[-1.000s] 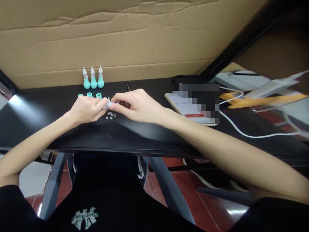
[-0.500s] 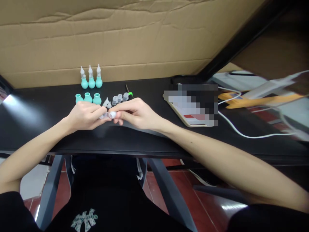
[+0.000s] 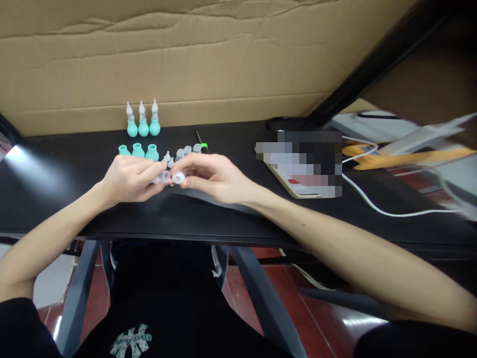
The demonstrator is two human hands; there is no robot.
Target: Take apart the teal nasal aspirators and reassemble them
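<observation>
My left hand (image 3: 126,179) is closed on a clear plastic connector (image 3: 164,176), whose open end points toward my right hand (image 3: 219,179). Between the thumb and fingers of my right hand is a small white hollow cap (image 3: 179,177), its round opening turned to me, close beside the connector. Just behind my left hand stand three open teal rubber bulbs (image 3: 137,150), their lower parts hidden by it. White nozzle tips (image 3: 167,157) lie between the hands, and several clear connectors (image 3: 188,150) sit behind my right fingers.
Three teal bulbs with white nozzles fitted (image 3: 143,127) stand at the back against the cardboard (image 3: 223,74). A thin tool with a green band (image 3: 203,145) lies behind my right hand. To the right are a phone (image 3: 286,186), partly blurred out, and a white cable (image 3: 372,205).
The white cap in my right hand has turned so its opening faces me, and it has moved slightly right, leaving more of the connector in my left hand showing.
</observation>
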